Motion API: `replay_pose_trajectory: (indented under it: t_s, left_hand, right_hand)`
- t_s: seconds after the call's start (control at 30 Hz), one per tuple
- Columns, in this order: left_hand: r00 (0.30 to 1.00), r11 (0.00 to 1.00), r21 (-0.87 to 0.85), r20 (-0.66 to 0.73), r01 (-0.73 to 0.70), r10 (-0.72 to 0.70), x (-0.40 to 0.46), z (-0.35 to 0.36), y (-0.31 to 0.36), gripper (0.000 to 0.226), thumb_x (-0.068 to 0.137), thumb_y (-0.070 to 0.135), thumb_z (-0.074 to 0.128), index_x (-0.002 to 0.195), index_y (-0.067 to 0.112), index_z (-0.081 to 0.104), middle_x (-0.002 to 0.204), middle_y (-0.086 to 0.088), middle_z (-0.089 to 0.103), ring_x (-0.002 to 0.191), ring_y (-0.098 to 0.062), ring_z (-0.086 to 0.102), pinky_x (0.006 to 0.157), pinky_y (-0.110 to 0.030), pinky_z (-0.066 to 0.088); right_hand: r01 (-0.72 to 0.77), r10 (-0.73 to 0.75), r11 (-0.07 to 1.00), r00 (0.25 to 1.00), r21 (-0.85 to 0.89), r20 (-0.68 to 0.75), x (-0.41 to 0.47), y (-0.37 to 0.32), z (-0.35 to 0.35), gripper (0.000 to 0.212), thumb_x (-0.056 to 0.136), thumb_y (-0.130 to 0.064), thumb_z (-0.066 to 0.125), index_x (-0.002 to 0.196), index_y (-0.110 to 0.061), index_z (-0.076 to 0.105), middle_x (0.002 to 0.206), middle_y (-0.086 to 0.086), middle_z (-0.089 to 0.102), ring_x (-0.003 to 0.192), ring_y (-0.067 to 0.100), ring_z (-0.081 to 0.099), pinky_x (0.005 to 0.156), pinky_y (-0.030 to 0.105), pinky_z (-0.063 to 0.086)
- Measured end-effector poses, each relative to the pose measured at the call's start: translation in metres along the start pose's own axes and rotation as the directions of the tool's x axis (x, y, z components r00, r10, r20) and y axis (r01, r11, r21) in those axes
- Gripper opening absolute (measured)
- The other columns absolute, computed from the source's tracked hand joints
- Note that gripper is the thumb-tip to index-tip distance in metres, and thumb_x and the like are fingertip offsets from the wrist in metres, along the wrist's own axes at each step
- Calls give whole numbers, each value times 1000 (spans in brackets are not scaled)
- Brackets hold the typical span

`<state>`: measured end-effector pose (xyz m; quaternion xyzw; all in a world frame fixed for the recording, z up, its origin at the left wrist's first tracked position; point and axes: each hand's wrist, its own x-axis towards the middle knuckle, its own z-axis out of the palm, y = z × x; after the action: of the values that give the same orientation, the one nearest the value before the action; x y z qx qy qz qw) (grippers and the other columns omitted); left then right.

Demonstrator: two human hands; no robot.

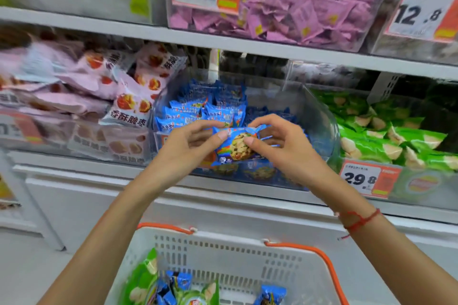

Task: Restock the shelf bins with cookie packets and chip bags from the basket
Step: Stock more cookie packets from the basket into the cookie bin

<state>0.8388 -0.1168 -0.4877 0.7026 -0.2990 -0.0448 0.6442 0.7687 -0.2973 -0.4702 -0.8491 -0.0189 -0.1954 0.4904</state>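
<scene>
The blue cookie packet (pixel 236 146) lies sideways, picture facing us, in front of the clear bin (pixel 319 116). The left hand (pixel 190 141) and right hand (pixel 280 141) pinch its ends. The basket (pixel 230 250) sits below.

Both forearms are bare, no sleeves in sight, coming up from the bottom corners of the frame. The right wrist, at lower right, wears a thin red string (pixel 360 221), knotted, with a loose end. The nails are short and unpainted.
</scene>
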Motion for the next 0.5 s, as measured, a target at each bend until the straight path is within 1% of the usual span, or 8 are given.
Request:
replay_pose_trajectory:
  t_s: [0.07, 0.13, 0.17, 0.23, 0.33, 0.4, 0.5]
  left_hand:
    - [999, 996, 84, 19, -43, 41, 15, -8, 10, 22, 84, 28, 66, 106, 27, 64, 104, 5, 67, 94, 4, 63, 81, -9, 49]
    - [993, 969, 219, 14, -115, 115, 31, -15, 18, 17, 86, 27, 67, 103, 28, 64, 103, 10, 66, 92, 6, 62, 79, -7, 46]
    - [990, 943, 303, 3, -137, 143, 39, -17, 21, 16, 86, 28, 67, 102, 27, 64, 102, 10, 66, 91, 4, 62, 79, -10, 47]
    - [986, 862, 485, 1, -148, 168, 53, -21, 22, 19, 87, 32, 67, 105, 27, 64, 102, 7, 65, 92, -4, 62, 82, -21, 48]
    - [990, 718, 682, 69, -137, 124, 65, -28, 23, 23, 88, 37, 65, 109, 28, 64, 98, 7, 62, 95, -10, 61, 84, -33, 49]
    - [991, 620, 773, 113, -133, 71, 69, -33, 24, 25, 88, 41, 63, 111, 31, 65, 96, 10, 60, 95, -10, 59, 82, -33, 47]
    - [988, 504, 852, 152, -143, 24, 75, -38, 23, 28, 88, 45, 63, 113, 34, 66, 98, 11, 61, 100, -12, 57, 81, -33, 46]
  right_hand:
    - [72, -74, 997, 996, -37, -58, 12, -6, -6, 15, 84, -15, 70, 94, -19, 60, 84, 8, 67, 70, 13, 61, 68, 22, 51]
    - [109, -119, 989, 989, -104, -87, 26, -10, -9, 15, 84, -14, 70, 95, -18, 60, 79, 1, 68, 71, 12, 64, 69, 23, 52]
    - [111, -125, 983, 988, -147, -87, 34, -12, -10, 14, 84, -16, 70, 94, -19, 60, 78, -1, 68, 71, 11, 65, 69, 23, 52]
    - [76, -95, 968, 993, -240, -69, 48, -14, -9, 12, 83, -21, 72, 91, -21, 62, 79, -1, 69, 72, 11, 66, 67, 22, 52]
    - [-1, -2, 920, 1000, -392, -7, 65, -9, -6, 17, 79, -31, 76, 92, -22, 69, 80, -1, 64, 67, 9, 57, 61, 22, 45]
    - [-5, 27, 879, 999, -478, 40, 71, -6, -1, 23, 79, -34, 75, 96, -20, 72, 84, 1, 62, 71, 10, 55, 64, 23, 42]
    - [38, -7, 858, 998, -513, 61, 76, -3, 6, 24, 79, -34, 76, 94, -16, 72, 84, 0, 63, 72, 9, 56, 68, 24, 44]
